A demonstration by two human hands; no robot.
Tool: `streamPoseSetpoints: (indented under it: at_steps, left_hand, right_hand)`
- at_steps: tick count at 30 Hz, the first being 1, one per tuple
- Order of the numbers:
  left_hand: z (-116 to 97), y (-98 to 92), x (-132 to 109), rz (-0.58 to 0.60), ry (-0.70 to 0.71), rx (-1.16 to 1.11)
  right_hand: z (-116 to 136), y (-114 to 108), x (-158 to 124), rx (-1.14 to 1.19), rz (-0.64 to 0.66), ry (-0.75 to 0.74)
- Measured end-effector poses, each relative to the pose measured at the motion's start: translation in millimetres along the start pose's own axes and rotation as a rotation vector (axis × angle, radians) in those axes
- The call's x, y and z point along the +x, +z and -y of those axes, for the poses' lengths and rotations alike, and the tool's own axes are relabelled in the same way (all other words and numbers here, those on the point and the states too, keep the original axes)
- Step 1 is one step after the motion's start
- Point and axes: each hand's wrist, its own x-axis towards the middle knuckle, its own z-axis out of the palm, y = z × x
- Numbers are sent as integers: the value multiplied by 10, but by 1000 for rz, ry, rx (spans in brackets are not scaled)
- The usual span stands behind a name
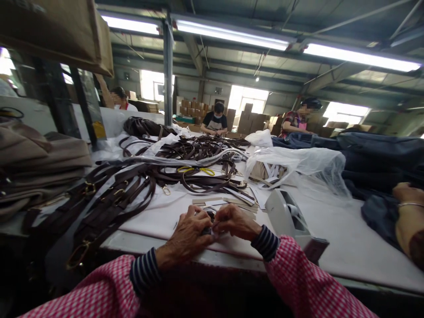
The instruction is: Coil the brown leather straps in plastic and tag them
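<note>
My left hand (pixel 191 229) rests at the table's front edge, fingers curled over a small dark looped piece (pixel 211 214) with a pale, shiny rim. Its kind is mostly hidden by my fingers. Close against it, my right hand (pixel 234 221) pinches a thin whitish bit (pixel 216 230) at that piece. Just beyond both hands lie flat beige and white strips (pixel 232 203). To the right of my right hand stands a light grey tape dispenser (pixel 276 211).
Dark brown straps (pixel 132 187) with gold clasps are heaped left and ahead. Brown folded fabric (pixel 43 163) is piled far left. Clear plastic (pixel 304 165) covers strips at right. Dark blue fabric (pixel 380 152) lies beyond, near another person's arm (pixel 409 221). Several people work farther back.
</note>
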Motion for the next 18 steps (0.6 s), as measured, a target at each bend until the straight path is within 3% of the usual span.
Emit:
streamPoseSetpoints:
  at_steps: [6,11,15,18]
  left_hand:
    - [-86,29,46,-13,111,141]
    - [-85,39,52,-51,123,237]
    - [-93,-180,-44,-12,175,112]
    - [-126,-317,-146,90,123,-79]
  right_hand:
    - [411,-122,-100,-377,-22,-54]
    - [547,-88,-157,-746,-55,-238]
    - [547,-65,-250,-841,-18,-269]
    - [532,-4,-337,-858,-86,-413]
